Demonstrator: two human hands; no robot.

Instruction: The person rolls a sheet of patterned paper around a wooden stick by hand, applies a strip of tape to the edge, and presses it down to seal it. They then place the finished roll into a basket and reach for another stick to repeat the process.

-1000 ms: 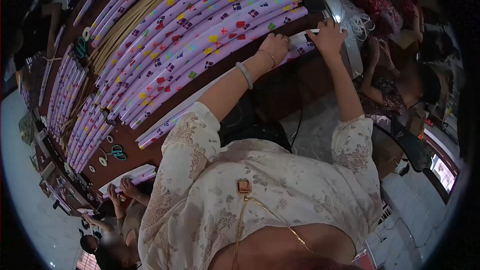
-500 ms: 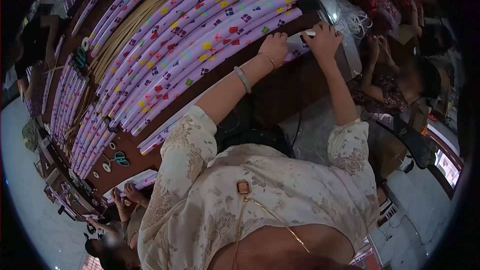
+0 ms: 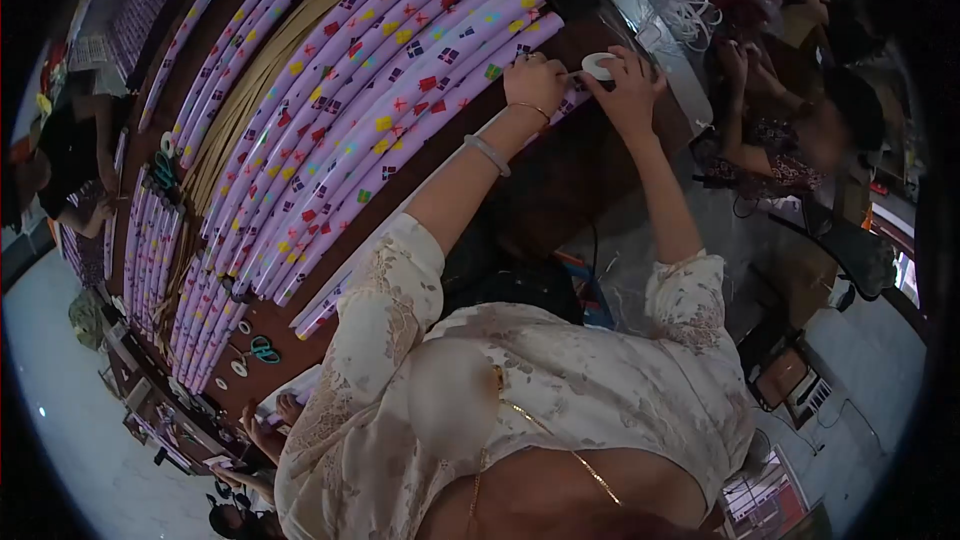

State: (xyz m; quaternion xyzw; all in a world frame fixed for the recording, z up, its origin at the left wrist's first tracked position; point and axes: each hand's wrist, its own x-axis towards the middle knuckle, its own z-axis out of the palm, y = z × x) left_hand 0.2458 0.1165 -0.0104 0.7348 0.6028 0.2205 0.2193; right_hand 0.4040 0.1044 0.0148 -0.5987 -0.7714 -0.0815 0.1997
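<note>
My right hand (image 3: 628, 92) grips a white roll of tape (image 3: 598, 66) between thumb and fingers. Close by on its left, my left hand (image 3: 537, 80) is closed, and a short strip of tape seems to run from its fingertips to the roll. Beneath both hands lies a purple patterned roll of wrapping paper (image 3: 568, 108) along the table's near edge; my left forearm hides much of its length. Many similar purple wrapping paper rolls (image 3: 400, 90) lie side by side just beyond my left arm.
Brown paper strips (image 3: 262, 68) lie among the rolls. Teal scissors (image 3: 264, 349) and several tape rolls (image 3: 239, 368) sit at the table's left part. A clear plastic bag (image 3: 670, 15) is past my right hand. Co-workers sit at right (image 3: 765, 155), lower left and far left.
Both hands appear slightly further left in the view, as the camera has shifted. The tape roll in my right hand now shows its flat face and a strip towards my left hand.
</note>
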